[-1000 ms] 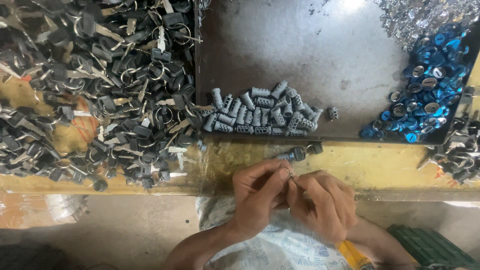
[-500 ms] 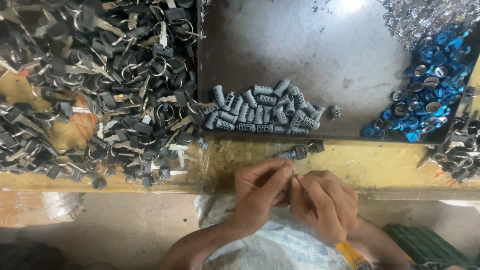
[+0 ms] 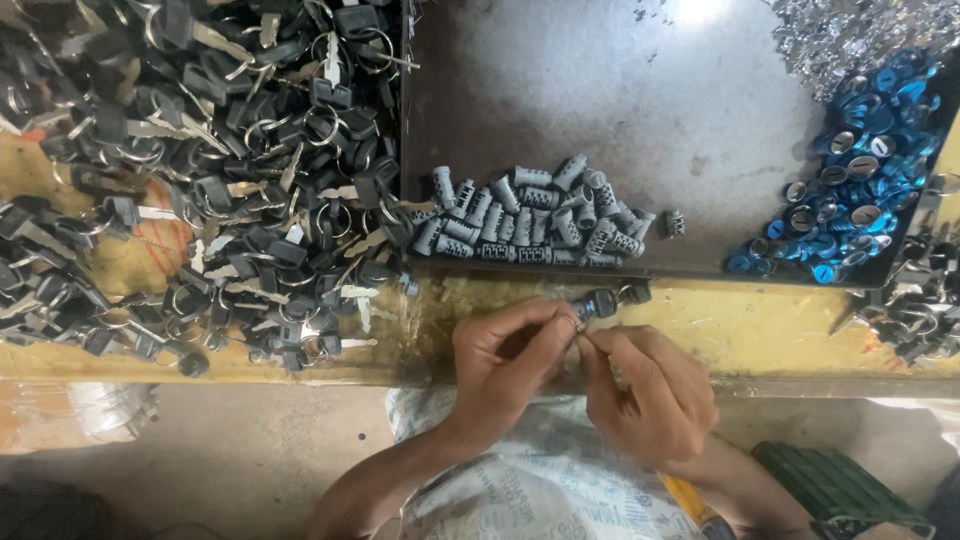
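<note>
My left hand [image 3: 505, 362] and my right hand [image 3: 650, 395] meet at the front edge of the yellow workbench [image 3: 760, 330]. Their fingertips pinch a small black-headed key with a ring [image 3: 598, 303] between them; the part inside the fingers is hidden. Just behind the hands, a pile of small grey ribbed cylinders [image 3: 530, 220] lies in a dark metal tray [image 3: 640, 110]. A big heap of black-headed keys on rings [image 3: 230, 170] covers the bench to the left.
Blue round caps [image 3: 850, 190] fill the tray's right side, with shiny metal bits [image 3: 860, 30] behind them. More dark parts [image 3: 920, 300] lie at the far right. A printed white sack [image 3: 540, 480] and a green object [image 3: 840, 490] sit below the bench.
My hands have stayed together at the bench edge, with only slight finger movement on the small key. Nothing else has moved.
</note>
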